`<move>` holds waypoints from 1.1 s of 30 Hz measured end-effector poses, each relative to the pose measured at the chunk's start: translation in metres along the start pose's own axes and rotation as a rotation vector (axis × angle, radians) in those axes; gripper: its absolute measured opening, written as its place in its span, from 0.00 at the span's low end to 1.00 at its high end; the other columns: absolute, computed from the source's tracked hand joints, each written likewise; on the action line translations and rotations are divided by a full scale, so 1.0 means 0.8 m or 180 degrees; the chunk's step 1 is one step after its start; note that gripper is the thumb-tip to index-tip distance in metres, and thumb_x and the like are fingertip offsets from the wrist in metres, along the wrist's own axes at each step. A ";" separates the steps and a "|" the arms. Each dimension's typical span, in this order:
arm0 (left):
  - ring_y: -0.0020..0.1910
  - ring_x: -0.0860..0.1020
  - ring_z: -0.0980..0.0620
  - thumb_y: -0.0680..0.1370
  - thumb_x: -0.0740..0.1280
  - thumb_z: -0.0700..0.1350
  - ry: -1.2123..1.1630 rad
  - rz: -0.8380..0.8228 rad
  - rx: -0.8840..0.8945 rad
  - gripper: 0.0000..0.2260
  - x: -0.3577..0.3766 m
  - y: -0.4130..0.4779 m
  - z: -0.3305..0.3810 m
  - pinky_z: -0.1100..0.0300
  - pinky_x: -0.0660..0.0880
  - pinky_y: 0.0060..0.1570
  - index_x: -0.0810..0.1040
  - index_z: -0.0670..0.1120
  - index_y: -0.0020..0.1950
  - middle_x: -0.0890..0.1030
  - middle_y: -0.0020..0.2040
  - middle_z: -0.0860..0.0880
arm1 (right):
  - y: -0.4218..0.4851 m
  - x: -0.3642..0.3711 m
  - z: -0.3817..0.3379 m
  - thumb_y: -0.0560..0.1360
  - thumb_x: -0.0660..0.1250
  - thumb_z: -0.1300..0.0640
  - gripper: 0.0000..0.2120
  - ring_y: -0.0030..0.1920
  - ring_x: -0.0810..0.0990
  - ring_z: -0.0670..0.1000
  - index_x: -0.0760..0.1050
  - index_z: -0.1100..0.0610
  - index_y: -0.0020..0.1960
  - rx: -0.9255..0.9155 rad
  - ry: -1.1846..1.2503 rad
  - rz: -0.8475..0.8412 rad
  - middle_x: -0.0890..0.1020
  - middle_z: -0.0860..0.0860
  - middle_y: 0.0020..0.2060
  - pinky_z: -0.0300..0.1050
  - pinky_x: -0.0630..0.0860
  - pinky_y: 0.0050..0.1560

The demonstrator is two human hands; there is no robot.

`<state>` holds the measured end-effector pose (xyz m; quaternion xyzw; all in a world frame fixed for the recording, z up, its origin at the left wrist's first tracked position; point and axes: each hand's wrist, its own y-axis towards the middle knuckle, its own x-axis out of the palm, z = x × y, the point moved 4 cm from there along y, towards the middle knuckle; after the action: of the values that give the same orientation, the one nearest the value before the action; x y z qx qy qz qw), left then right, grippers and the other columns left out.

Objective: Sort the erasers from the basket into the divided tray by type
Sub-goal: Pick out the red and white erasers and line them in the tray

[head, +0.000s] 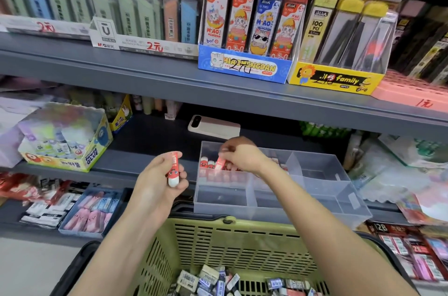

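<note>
**Inspector:** Report task status.

**Operator:** Status, as I judge it: early stage. The divided tray point(315, 158) stands on the shelf point(150, 157), just behind the rim of the basket point(242, 242). Reading the tray from the left, only the back-left compartment is loaded. It holds a row of red erasers point(208, 164), all of one type. I can make out nothing in the front compartments or in those to the right. In the basket below, a heap of wrapped erasers point(211, 278) waits unsorted; they are black, white and blue types. Most of the sorting is therefore not yet done.

**Inspector:** Report hand status, left first.

**Operator:** My left hand point(161, 179) is left of the tray and above the shelf edge. Its fingers and thumb are curled round a red-and-white eraser point(173, 169), which stands upright with its white end down. This eraser is clear of the tray and not yet placed.

My right hand point(238, 155) is over the back-left compartment. Its fingertips pinch a pink-red eraser point(220, 163) just beside the loaded row. I cannot tell whether it touches the row.

**Inspector:** Next requirement?

**Operator:** Judgement only: seat both pieces with their matching type, then assign the wrapped types to separate compartments.
</note>
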<state>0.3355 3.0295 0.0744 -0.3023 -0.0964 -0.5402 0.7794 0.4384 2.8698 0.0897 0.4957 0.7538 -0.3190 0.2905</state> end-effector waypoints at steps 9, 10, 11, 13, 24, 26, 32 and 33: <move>0.45 0.84 0.53 0.79 0.64 0.46 0.0932 -0.0417 0.0520 0.07 -0.017 0.001 0.012 0.63 0.76 0.42 0.79 0.52 0.54 0.85 0.47 0.51 | 0.017 0.026 -0.003 0.72 0.64 0.62 0.09 0.40 0.76 0.61 0.79 0.66 0.44 0.0349 -0.0903 0.0056 0.79 0.62 0.39 0.41 0.76 0.44; 0.45 0.84 0.52 0.79 0.65 0.44 0.0861 -0.0415 0.0530 0.06 -0.016 0.002 0.013 0.64 0.77 0.40 0.79 0.50 0.54 0.85 0.47 0.50 | 0.017 0.027 -0.003 0.72 0.63 0.63 0.09 0.39 0.75 0.58 0.80 0.65 0.44 0.0404 -0.1005 0.0008 0.78 0.60 0.38 0.40 0.75 0.42; 0.45 0.84 0.51 0.78 0.66 0.43 0.0755 -0.0412 0.0525 0.06 -0.016 0.002 0.013 0.64 0.78 0.39 0.79 0.48 0.54 0.85 0.47 0.48 | 0.017 0.029 -0.004 0.72 0.62 0.63 0.09 0.39 0.76 0.57 0.80 0.65 0.44 0.0441 -0.1097 -0.0014 0.79 0.60 0.39 0.40 0.74 0.42; 0.45 0.84 0.48 0.76 0.68 0.41 0.0522 -0.0421 0.0534 0.07 -0.014 0.002 0.014 0.62 0.80 0.39 0.78 0.44 0.53 0.85 0.46 0.45 | 0.010 0.025 -0.009 0.72 0.62 0.63 0.08 0.38 0.75 0.58 0.77 0.64 0.37 0.0393 -0.1174 0.0159 0.78 0.59 0.37 0.40 0.74 0.41; 0.46 0.84 0.46 0.68 0.77 0.43 0.0567 -0.0621 0.1335 0.15 0.011 -0.007 0.000 0.57 0.80 0.48 0.73 0.46 0.46 0.84 0.43 0.43 | -0.101 0.031 -0.028 0.75 0.68 0.58 0.07 0.35 0.80 0.48 0.81 0.60 0.42 -0.0056 0.3080 0.0262 0.83 0.55 0.34 0.38 0.78 0.35; 0.45 0.83 0.50 0.70 0.75 0.40 0.1017 -0.0628 0.1620 0.12 0.018 -0.011 -0.004 0.62 0.79 0.44 0.73 0.49 0.43 0.84 0.43 0.45 | -0.101 0.028 -0.024 0.75 0.66 0.61 0.06 0.36 0.81 0.48 0.81 0.61 0.44 -0.0064 0.3499 0.0305 0.83 0.55 0.35 0.38 0.78 0.35; 0.55 0.75 0.61 0.73 0.70 0.49 0.2457 -0.0207 0.2063 0.15 0.007 -0.013 -0.015 0.66 0.70 0.55 0.70 0.60 0.56 0.76 0.53 0.60 | -0.051 -0.028 0.009 0.75 0.60 0.71 0.12 0.28 0.76 0.50 0.74 0.59 0.38 0.0205 0.2150 0.1335 0.79 0.55 0.32 0.39 0.78 0.31; 0.57 0.74 0.60 0.74 0.69 0.49 0.2738 -0.0177 0.2086 0.15 0.003 -0.013 -0.019 0.64 0.70 0.57 0.70 0.58 0.59 0.75 0.55 0.60 | -0.039 -0.028 0.013 0.74 0.59 0.72 0.13 0.29 0.76 0.52 0.74 0.59 0.37 0.0297 0.1690 0.1273 0.79 0.57 0.33 0.44 0.79 0.34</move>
<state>0.3247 3.0165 0.0669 0.2076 0.0600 -0.5773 0.7874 0.4182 2.8398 0.1064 0.7123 0.6756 -0.1495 0.1177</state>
